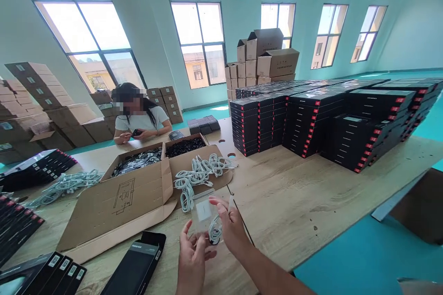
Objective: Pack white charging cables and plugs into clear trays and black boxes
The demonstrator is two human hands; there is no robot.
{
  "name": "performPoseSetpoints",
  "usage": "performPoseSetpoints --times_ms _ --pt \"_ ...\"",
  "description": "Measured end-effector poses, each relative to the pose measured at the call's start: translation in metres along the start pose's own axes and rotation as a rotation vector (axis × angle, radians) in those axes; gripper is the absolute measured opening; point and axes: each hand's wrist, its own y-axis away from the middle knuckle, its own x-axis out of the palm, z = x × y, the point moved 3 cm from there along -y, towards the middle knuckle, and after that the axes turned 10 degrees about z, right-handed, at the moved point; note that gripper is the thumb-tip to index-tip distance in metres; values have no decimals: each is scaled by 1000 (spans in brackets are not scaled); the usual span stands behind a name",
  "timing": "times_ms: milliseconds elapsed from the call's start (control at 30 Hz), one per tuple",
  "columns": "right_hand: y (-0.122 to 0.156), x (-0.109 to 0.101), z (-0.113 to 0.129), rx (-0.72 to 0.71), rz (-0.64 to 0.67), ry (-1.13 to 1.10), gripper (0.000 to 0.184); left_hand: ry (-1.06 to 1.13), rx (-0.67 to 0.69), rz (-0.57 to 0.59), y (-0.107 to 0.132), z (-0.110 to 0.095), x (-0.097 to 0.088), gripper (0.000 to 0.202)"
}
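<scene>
My left hand (192,258) holds a small clear plastic bag (202,212) upright at the near table edge, fingers pinched on its lower part. My right hand (231,228) grips a coiled white cable (215,231) against the bag, its end sticking up past my fingers. More coiled white cables (199,173) lie heaped on the flap of an open cardboard box (145,179) just beyond my hands. A black flat retail box (135,265) lies open to the left of my left hand.
Stacks of black boxes with red tabs (311,120) fill the right half of the wooden table (304,203). A seated person (140,117) works across the table. Loose cables (65,184) and black boxes (38,168) lie left. Brown cartons (266,57) stand behind.
</scene>
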Motion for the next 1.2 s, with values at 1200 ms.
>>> performPoseSetpoints --times_ms 1200 --pt "-1 -13 -22 413 600 -146 82 614 4 -35 7 20 -5 53"
